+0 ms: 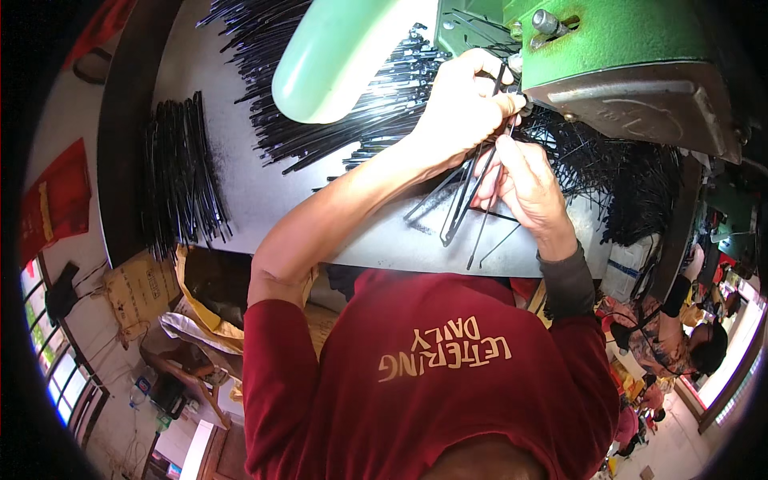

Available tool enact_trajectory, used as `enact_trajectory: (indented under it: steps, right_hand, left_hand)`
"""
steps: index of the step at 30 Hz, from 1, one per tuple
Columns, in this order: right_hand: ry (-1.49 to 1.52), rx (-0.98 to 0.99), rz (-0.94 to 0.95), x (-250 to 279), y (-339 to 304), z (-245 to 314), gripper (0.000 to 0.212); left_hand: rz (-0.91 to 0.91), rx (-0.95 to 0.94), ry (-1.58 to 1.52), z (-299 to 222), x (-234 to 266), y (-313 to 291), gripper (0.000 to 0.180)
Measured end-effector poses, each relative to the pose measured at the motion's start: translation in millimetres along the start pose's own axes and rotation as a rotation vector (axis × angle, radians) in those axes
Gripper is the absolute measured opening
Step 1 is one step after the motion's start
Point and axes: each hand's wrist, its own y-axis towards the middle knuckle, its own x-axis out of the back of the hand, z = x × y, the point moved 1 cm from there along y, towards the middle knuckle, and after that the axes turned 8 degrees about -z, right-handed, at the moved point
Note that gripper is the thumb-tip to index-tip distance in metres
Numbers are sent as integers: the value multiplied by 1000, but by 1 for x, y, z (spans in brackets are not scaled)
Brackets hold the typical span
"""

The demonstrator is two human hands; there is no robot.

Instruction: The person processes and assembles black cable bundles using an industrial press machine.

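My left hand is closed with its fingertips at the working end of the green machine, pinching a thin black metal rod that looks like an umbrella rib. Just below it, my right hand is pinched round thin black rods of the same kind, which hang down over the table's near edge. The fingertips of both hands almost meet, and the exact joint between them is too small to make out. A large bundle of black rods lies beyond my left forearm.
A pale green lamp-like cover overhangs the grey metal table. Another rod bundle lies at the left, and a tangled black heap at the right. Sacks stand below the table. A co-worker sits at the right.
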Motion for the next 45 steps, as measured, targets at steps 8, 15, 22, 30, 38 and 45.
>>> enact_trajectory:
  steps: [8, 15, 22, 30, 38, 45]
  right_hand:
    - [-2, 26, -62, 0, 1, -10, 42]
    - [15, 21, -67, 4, 0, -12, 42]
    - [153, -45, 0, -2, -5, -5, 41]
    - [202, 54, -64, -4, 1, -18, 35]
    - [-1202, 783, -219, 18, -63, -10, 20]
    - [-1270, 908, -349, 11, -54, -25, 20]
  left_hand:
    - [1, -147, 177, 4, 2, -1, 18]
    - [-33, -154, 232, 8, -1, -2, 15]
    - [-26, -109, 293, 4, 0, 0, 12]
    - [-38, -139, 159, 1, -8, 1, 11]
    - [-129, -35, 465, -83, 128, -60, 27]
    - [-527, -745, 1834, -109, 177, -72, 26]
